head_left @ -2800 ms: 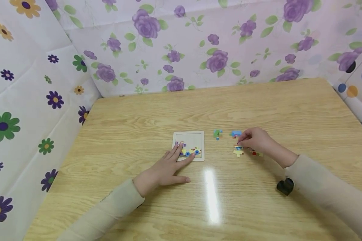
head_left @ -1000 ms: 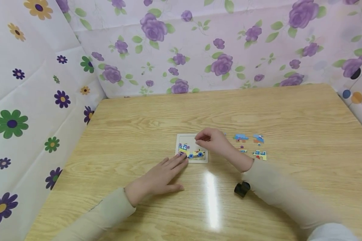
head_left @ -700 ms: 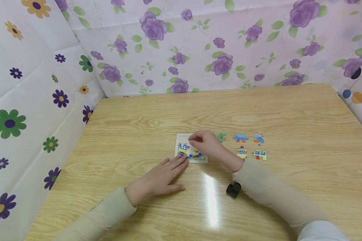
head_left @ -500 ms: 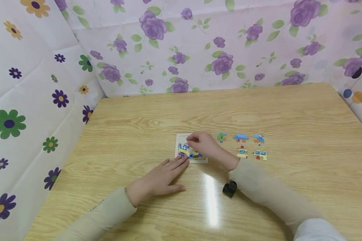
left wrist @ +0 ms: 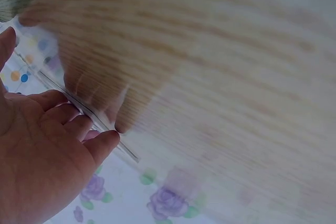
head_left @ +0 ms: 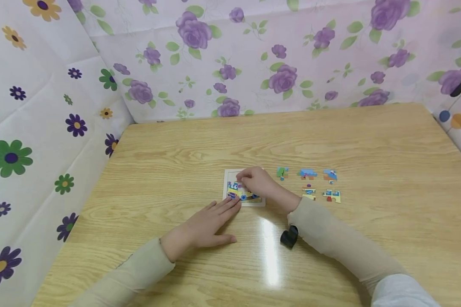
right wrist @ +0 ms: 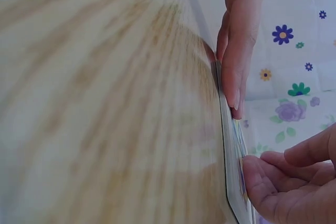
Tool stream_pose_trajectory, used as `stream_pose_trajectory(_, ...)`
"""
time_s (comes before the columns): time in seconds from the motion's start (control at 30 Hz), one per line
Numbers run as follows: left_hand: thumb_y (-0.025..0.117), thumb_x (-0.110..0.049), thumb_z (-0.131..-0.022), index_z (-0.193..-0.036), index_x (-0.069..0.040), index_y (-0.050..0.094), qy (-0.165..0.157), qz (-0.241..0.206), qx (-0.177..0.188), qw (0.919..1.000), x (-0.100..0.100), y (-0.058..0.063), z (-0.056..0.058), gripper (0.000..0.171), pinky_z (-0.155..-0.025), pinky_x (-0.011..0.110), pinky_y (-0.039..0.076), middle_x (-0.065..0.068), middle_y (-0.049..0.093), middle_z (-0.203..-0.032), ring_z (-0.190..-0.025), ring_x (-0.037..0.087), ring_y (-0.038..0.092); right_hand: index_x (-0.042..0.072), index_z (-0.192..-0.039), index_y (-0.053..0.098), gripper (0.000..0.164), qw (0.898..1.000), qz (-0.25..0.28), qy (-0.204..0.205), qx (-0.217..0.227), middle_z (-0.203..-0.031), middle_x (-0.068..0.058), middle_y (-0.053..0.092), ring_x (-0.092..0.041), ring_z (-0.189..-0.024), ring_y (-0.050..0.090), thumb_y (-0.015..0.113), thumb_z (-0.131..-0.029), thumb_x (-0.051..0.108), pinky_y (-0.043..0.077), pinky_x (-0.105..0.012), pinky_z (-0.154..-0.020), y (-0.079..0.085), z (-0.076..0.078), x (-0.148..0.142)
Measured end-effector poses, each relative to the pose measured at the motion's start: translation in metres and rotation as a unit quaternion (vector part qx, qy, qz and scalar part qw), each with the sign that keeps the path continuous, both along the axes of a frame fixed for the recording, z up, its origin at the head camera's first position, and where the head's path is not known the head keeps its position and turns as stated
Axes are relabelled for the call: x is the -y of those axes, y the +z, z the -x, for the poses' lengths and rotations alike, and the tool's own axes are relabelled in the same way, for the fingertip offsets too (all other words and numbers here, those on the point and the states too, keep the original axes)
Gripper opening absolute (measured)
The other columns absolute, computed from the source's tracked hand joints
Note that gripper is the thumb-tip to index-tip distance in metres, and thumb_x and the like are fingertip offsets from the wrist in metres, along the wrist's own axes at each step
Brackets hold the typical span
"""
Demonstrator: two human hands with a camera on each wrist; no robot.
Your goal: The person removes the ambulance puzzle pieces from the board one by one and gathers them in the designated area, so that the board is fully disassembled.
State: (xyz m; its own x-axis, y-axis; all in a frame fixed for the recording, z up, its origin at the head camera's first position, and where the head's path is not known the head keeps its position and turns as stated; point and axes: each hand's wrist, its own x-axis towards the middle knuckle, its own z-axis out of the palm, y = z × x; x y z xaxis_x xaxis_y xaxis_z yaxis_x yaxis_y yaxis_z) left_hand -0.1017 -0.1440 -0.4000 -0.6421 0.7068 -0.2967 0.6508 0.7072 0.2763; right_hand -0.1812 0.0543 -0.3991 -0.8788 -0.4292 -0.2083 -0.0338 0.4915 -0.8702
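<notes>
From where I stand I can't read any word, number, brand or label. The small blue, green, yellow and red jigsaw pieces (head_left: 308, 174) and the flat square pale-bordered puzzle tray (head_left: 225, 184) show picture print, with no characters I can make out. A thin dark mark runs along the beige fabric left sleeve (head_left: 132, 268), too small to tell whether it is lettering.

Rose-print cloth (head_left: 253, 51) hangs behind the wooden table (head_left: 169, 183), daisy cloth (head_left: 42, 115) left, dotted cloth (head_left: 459, 121) right.
</notes>
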Motion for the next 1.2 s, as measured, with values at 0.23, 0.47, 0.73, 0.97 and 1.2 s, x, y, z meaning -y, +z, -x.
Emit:
stream_pose_trajectory(0.23, 0.052, -0.048, -0.094, -0.152, -0.006, 0.018, -0.002, -0.002, -0.005, 1.0000, -0.001, 0.002, 0.001, 0.079, -0.115, 0.052, 0.021, 0.009, 0.012, -0.160, -0.147, 0.026, 0.012, -0.006, -0.118, 0.062, 0.030, 1.000, 0.006, 0.004, -0.007, -0.107, -0.017, 0.068, -0.010, -0.064, 0.053, 0.044, -0.096, 0.004, 0.043, -0.019, -0.057, -0.002, 0.005, 0.002)
stream_pose_trajectory(0.47, 0.053, -0.045, -0.094, -0.152, -0.006, 0.019, -0.001, 0.003, -0.009, 0.9999, -0.002, 0.005, 0.002, 0.078, -0.114, 0.052, 0.022, 0.009, 0.013, -0.160, -0.147, 0.026, 0.013, -0.002, -0.115, 0.064, 0.024, 1.000, -0.007, -0.007, -0.026, -0.109, -0.014, 0.065, -0.021, -0.094, 0.060, 0.054, -0.095, 0.008, 0.051, -0.027, -0.077, -0.003, 0.012, 0.006)
stream_pose_trajectory(0.73, 0.055, -0.042, -0.093, -0.151, -0.005, 0.021, -0.005, 0.004, -0.005, 1.0000, -0.003, 0.007, 0.003, 0.077, -0.114, 0.053, 0.023, 0.011, 0.015, -0.159, -0.146, 0.028, 0.014, -0.004, -0.109, 0.064, 0.020, 0.999, 0.002, -0.015, -0.039, -0.098, -0.014, 0.064, -0.022, -0.090, 0.059, 0.059, -0.090, 0.002, 0.052, -0.027, -0.077, -0.003, 0.015, 0.012)
stream_pose_trajectory(0.97, 0.055, -0.041, -0.094, -0.151, -0.004, 0.021, -0.010, 0.009, -0.011, 0.9999, -0.005, 0.008, 0.003, 0.076, -0.113, 0.054, 0.025, 0.012, 0.016, -0.159, -0.146, 0.029, 0.014, -0.003, -0.098, 0.065, 0.011, 0.998, -0.006, -0.013, -0.059, -0.092, -0.012, 0.065, -0.019, -0.083, 0.060, 0.062, -0.087, -0.001, 0.052, -0.024, -0.073, 0.003, 0.014, 0.018)
stream_pose_trajectory(1.2, 0.056, -0.039, -0.094, -0.151, -0.004, 0.022, -0.007, 0.011, -0.007, 0.9999, -0.006, 0.005, 0.001, 0.075, -0.112, 0.054, 0.026, 0.011, 0.016, -0.159, -0.146, 0.029, 0.016, -0.001, -0.092, 0.065, 0.006, 0.998, 0.002, -0.007, -0.058, -0.087, -0.010, 0.064, -0.016, -0.077, 0.059, 0.063, -0.087, -0.001, 0.051, -0.022, -0.068, -0.002, 0.011, 0.013)
